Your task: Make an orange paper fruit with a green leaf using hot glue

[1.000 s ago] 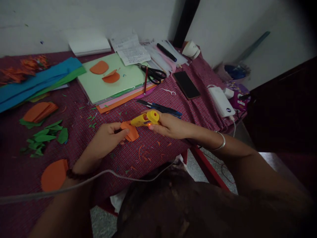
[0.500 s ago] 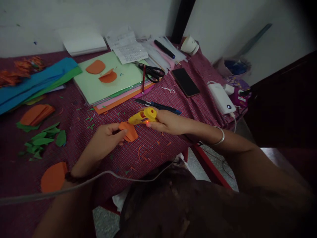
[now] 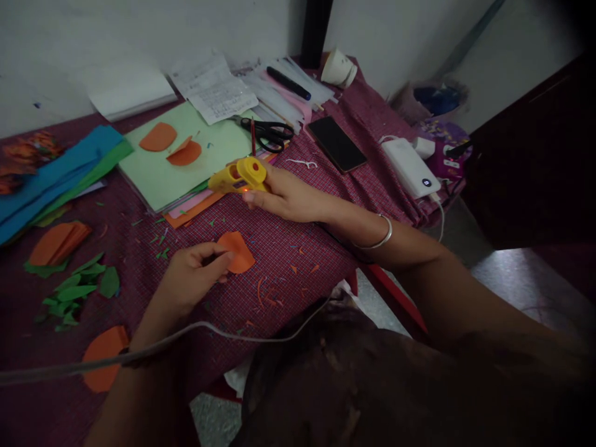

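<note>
With our left hand (image 3: 193, 273) we pinch an orange paper piece (image 3: 239, 256) between thumb and fingers, in front of the paper stack (image 3: 162, 174) on our side of the table (image 3: 298, 248). Our right hand (image 3: 288, 192) is wrapped round a yellow glue gun (image 3: 239, 177) with a glowing red-orange light; we see it at the stack's near right edge, nozzle pointing left, well apart from the orange piece.

On top of the stack we have two orange paper cutouts (image 3: 158, 136), one of them folded up. Black scissors (image 3: 274, 131) lie at the stack's right edge, and farther right of it we find a smartphone (image 3: 336, 143), then a white power bank (image 3: 410, 166). A black marker (image 3: 288, 83) is beyond the stack to the right. To the left of the stack we see blue paper strips (image 3: 56, 183), and nearer to us on that side, green paper leaves (image 3: 77, 290).
</note>
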A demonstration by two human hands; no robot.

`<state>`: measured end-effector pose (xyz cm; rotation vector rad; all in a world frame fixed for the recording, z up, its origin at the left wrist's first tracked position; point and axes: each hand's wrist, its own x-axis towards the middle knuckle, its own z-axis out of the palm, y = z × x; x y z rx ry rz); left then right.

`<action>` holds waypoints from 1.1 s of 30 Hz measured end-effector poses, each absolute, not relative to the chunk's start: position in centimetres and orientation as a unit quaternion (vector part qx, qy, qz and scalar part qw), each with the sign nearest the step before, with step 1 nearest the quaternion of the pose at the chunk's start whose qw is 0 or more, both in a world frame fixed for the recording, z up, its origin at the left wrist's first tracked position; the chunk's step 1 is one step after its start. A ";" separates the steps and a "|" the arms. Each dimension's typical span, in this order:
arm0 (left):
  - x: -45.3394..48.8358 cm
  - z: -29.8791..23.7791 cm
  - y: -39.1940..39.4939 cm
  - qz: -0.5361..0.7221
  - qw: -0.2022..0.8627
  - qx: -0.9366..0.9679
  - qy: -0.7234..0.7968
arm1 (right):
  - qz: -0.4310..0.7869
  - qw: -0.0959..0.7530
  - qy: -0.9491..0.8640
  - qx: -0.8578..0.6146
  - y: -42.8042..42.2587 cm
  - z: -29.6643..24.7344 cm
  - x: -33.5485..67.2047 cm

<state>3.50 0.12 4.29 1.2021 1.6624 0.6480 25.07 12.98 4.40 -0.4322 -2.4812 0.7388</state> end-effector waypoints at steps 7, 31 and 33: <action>3.1 3.9 0.1 0.254 0.479 0.504 0.672 | 0.368 0.235 -0.887 -0.151 11.0 4.2 26.7; 3.6 4.1 0.2 0.304 0.502 0.508 0.630 | 0.462 0.112 -0.869 -0.136 8.0 4.9 29.8; 3.6 4.1 0.2 0.299 0.503 0.510 0.630 | 0.423 0.149 -0.882 -0.143 8.8 4.4 28.9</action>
